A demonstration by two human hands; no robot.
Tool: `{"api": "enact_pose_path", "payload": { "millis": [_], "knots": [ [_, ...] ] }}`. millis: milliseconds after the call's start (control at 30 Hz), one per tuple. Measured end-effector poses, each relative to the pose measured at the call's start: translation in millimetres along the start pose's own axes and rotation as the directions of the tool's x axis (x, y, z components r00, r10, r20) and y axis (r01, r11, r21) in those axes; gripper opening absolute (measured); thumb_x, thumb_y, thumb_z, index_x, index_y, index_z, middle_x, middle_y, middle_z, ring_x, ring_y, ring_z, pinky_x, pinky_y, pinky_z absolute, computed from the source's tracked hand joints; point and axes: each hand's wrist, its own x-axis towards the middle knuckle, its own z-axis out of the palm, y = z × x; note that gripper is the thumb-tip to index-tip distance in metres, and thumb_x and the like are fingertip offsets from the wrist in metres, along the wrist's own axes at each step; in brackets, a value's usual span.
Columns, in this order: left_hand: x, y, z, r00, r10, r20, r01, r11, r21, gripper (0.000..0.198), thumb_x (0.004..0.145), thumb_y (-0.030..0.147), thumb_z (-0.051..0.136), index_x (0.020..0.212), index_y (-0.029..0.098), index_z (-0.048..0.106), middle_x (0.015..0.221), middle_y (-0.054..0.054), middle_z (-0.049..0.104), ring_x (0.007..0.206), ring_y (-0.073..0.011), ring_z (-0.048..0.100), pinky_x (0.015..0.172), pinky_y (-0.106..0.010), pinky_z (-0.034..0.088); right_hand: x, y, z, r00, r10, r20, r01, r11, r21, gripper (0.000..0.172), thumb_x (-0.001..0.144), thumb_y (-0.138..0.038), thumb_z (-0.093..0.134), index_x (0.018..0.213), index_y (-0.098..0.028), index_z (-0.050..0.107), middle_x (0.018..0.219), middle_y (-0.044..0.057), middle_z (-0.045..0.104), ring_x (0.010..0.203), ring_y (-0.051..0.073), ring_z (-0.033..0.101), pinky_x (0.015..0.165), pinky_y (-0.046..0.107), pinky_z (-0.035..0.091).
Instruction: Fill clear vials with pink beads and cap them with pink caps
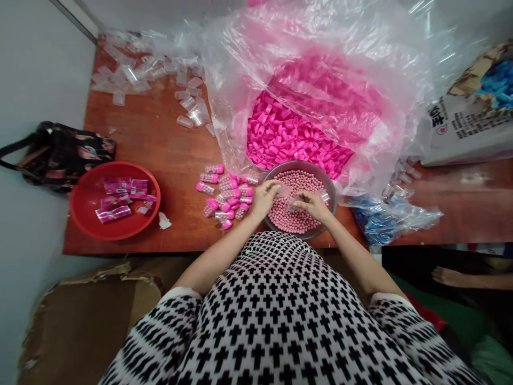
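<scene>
A grey bowl (332, 191) of small pink beads (292, 220) stands at the table's front edge, with both hands over it. At its left side my left hand (266, 198) is closed on a clear plastic tube (284, 190). My right hand (313, 205) pinches another clear piece (295, 202), which looks like the same kind of tube; its outline is faint against the beads. A further clear tube (324, 197) shows beside the right hand's knuckles. Left of the bowl lie several bead-filled tubes with pink caps (228, 201).
Behind the bowl, a large clear plastic bag (228, 107) spills pink caps (280, 133). Loose clear tubes (196, 112) lie at back left. A red basin (76, 214) holds pink packets. Blue pieces in plastic (379, 222) lie right; another person's hand (449, 277) shows below.
</scene>
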Motion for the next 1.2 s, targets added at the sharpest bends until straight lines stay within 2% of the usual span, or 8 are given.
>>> {"api": "enact_pose_path", "payload": {
  "millis": [133,233,367,433,633,867,1033,1200],
  "knots": [
    [5,7,-8.6,0.999,-0.045,0.014,0.046,0.990,-0.136,0.031,0.069,0.032,0.067,0.094,0.015,0.066,0.086,-0.003,0.068,0.071,-0.0148,0.064,0.065,-0.029,0.056,-22,6,-16,0.992,0.085,-0.096,-0.108,0.956,-0.272,0.036,0.072,-0.044,0.068,0.095,-0.017,0.066,0.088,0.008,0.068,0.082,0.024,0.062,0.080,0.040,0.048],
    [0,8,1.2,0.992,-0.049,0.118,0.064,0.990,-0.128,0.037,0.067,0.031,0.069,0.100,0.015,0.065,0.081,-0.003,0.068,0.067,-0.0137,0.063,0.064,-0.028,0.055,-17,-3,-20,0.983,-0.027,-0.181,-0.028,0.955,-0.297,0.051,0.071,-0.045,0.070,0.115,-0.019,0.060,0.114,0.011,0.064,0.101,0.026,0.060,0.090,0.041,0.045],
    [-8,6,15.2,0.987,-0.021,0.162,0.030,0.998,-0.052,0.041,0.068,0.031,0.070,0.105,0.015,0.063,0.083,-0.004,0.070,0.073,-0.0158,0.066,0.070,-0.029,0.055,10,-21,-13,0.987,-0.161,-0.005,0.159,0.977,-0.140,0.044,0.081,-0.040,0.061,0.120,-0.021,0.056,0.112,0.006,0.065,0.097,0.020,0.062,0.084,0.033,0.048],
    [-7,5,13.3,0.989,-0.038,0.142,0.046,0.997,-0.055,0.041,0.069,0.033,0.069,0.106,0.016,0.063,0.094,-0.007,0.070,0.085,-0.0189,0.067,0.073,-0.030,0.056,27,-23,-13,0.981,-0.176,0.079,0.189,0.955,-0.227,0.032,0.085,-0.034,0.056,0.112,-0.019,0.060,0.103,0.006,0.067,0.091,0.018,0.061,0.081,0.031,0.048],
    [-7,-6,-19.3,0.986,-0.168,0.001,0.166,0.976,-0.141,0.040,0.071,0.037,0.067,0.104,0.015,0.061,0.094,-0.007,0.069,0.081,-0.0176,0.067,0.074,-0.035,0.057,78,-5,-6,0.984,-0.051,0.171,0.169,0.563,-0.809,0.023,0.088,-0.013,0.042,0.095,-0.008,0.063,0.103,0.020,0.062,0.101,0.027,0.052,0.088,0.039,0.039],
    [-18,-18,-40.2,0.984,-0.172,-0.045,0.164,0.976,-0.141,0.041,0.071,0.041,0.066,0.102,0.014,0.062,0.095,-0.007,0.069,0.083,-0.0168,0.067,0.079,-0.037,0.056,97,15,40,0.958,0.018,0.285,0.162,0.788,-0.594,0.017,0.079,-0.008,0.048,0.088,-0.013,0.061,0.092,0.009,0.065,0.082,0.017,0.056,0.078,0.027,0.042],
    [-13,-19,-33.2,1.000,-0.007,0.017,0.004,0.988,0.153,0.038,0.074,0.027,0.065,0.110,0.016,0.063,0.110,-0.010,0.067,0.099,-0.0209,0.064,0.092,-0.040,0.050,73,15,27,0.983,-0.031,0.180,0.060,0.986,-0.155,0.020,0.077,-0.026,0.056,0.094,-0.016,0.057,0.089,0.002,0.064,0.080,0.015,0.059,0.074,0.026,0.046],
    [-10,-11,-9.6,0.979,0.062,0.197,-0.117,0.952,0.283,0.033,0.078,0.028,0.062,0.110,0.020,0.065,0.113,-0.007,0.067,0.103,-0.0213,0.062,0.095,-0.037,0.046,46,2,20,0.999,-0.028,0.041,0.020,0.979,0.203,0.032,0.068,-0.039,0.068,0.091,-0.019,0.059,0.088,0.002,0.063,0.083,0.017,0.060,0.076,0.031,0.049]
  ]
}}
